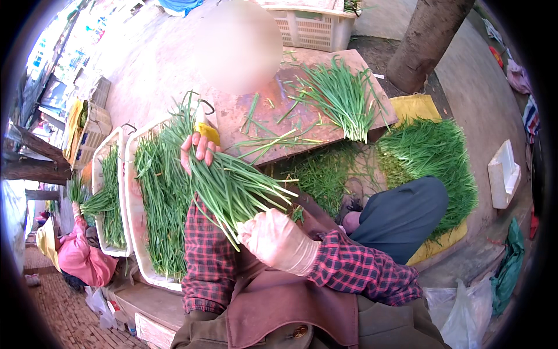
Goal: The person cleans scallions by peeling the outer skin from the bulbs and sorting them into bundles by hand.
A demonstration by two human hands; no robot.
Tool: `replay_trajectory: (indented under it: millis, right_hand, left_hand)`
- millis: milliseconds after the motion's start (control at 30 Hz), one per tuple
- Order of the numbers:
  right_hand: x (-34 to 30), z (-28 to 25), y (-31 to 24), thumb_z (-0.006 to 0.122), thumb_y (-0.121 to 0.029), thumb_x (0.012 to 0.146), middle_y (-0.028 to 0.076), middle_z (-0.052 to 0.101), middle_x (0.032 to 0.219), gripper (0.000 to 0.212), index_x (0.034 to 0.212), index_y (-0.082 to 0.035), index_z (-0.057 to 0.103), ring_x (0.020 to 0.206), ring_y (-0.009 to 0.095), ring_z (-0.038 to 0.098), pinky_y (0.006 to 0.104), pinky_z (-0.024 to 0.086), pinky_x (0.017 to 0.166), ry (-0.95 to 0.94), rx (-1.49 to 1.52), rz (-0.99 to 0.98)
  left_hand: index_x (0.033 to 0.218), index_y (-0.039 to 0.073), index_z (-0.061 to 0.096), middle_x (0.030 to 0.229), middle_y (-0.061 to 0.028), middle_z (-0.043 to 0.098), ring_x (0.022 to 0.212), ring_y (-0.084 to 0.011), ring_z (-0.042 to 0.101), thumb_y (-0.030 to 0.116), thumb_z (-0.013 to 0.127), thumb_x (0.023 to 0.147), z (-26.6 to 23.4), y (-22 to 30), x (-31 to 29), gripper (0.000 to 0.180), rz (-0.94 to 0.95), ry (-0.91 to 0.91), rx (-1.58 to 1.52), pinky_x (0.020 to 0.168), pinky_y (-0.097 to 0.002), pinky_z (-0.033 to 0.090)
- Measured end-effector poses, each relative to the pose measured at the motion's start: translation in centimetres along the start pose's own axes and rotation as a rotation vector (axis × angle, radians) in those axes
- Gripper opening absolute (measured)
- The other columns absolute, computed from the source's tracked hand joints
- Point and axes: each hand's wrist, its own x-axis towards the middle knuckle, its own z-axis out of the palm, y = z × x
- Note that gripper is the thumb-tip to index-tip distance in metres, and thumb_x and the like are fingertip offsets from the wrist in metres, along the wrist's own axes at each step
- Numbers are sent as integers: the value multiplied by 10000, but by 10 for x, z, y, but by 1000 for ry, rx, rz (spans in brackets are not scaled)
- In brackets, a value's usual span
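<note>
So this is mid-bundling: the left hand (199,150) is wrapped around the upper part of a fat bunch of chives (232,189), fingers curled over the top, and the right hand (279,241), in a thin clear glove, is closed tight around the cut ends lower down. The bunch hangs in the air over the lap, slanting from the left hand near the yellow thing (208,132) at the board's edge down to the right hand, above the brown apron (273,296). Looks to me like the stalks are being evened up into one bundle, and the next bit probably needs a firm grip at the ends while the loose leaves get squared off so nothing slips out. Room is tight on the left: the white tray (135,192) full of chives sits just beside the left forearm, with a second tray (104,198) past it. Ahead, the reddish wooden board (244,110) has a loose pile of chives (340,96) and some bare space near its front edge. On the right, a knee in grey trousers (401,215) crowds in, with a big heap of chives (433,154) on the ground behind it. Most free room is straight ahead.
</note>
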Motion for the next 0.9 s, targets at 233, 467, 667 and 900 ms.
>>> replay_trajectory:
  millis: [233, 467, 667, 900]
  right_hand:
    - [-8, -38, 10, 715, -347, 871, 28, 609, 932, 345, 1101, -94, 663, 772, 202, 582, 352, 461, 672, -63, 326, 118]
    - [-22, -47, 51, 774, -101, 816, 74, 684, 976, 287, 1080, -46, 676, 804, 242, 658, 378, 540, 694, 160, 340, 417]
    - [-29, -14, 47, 708, -60, 911, 92, 711, 1123, 414, 1308, 9, 610, 858, 97, 665, 255, 535, 794, -115, 1127, 862]
    - [-13, -12, 51, 643, -92, 956, 54, 737, 1007, 310, 1242, 29, 646, 810, 59, 623, 211, 476, 684, -226, 1494, 1190]
  left_hand:
    - [918, 99, 447, 647, -12, 566, 494, -156, 515, 266, 307, 1058, -1, -1, 8, 259, -6, -208, -161, 718, -335, 375]
    - [906, 106, 445, 635, 3, 582, 473, -131, 540, 273, 307, 1058, 18, -4, 9, 265, 15, -228, -134, 721, -324, 384]
    - [913, 104, 441, 631, 7, 581, 472, -131, 540, 269, 303, 1058, 16, -10, 12, 260, -2, -238, -122, 720, -326, 385]
    - [911, 103, 437, 645, 1, 588, 477, -137, 541, 259, 303, 1058, 15, -10, 7, 252, -4, -214, -148, 736, -337, 384]
